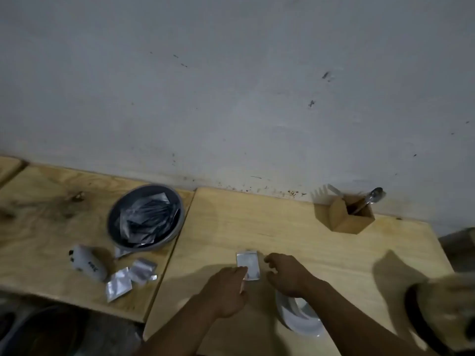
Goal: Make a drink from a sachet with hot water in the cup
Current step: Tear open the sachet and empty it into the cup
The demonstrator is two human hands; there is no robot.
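A silver foil sachet (248, 263) stands upright over the wooden table (282, 232), pinched at its lower edge by my left hand (226, 291). My right hand (288, 274) hovers just to the right of the sachet with fingers curled and apart, holding nothing. A white cup (300, 317) sits on the table below my right wrist, partly hidden by my forearm. A grey bowl (113, 227) full of more foil sachets stands at the left.
A few loose foil sachets (118, 283) and a small white container (88, 263) lie left of the seam between the two boards. A wooden holder (344, 217) with a spoon (370, 199) stands at the back right by the wall. A dark round object (437, 314) fills the lower right corner.
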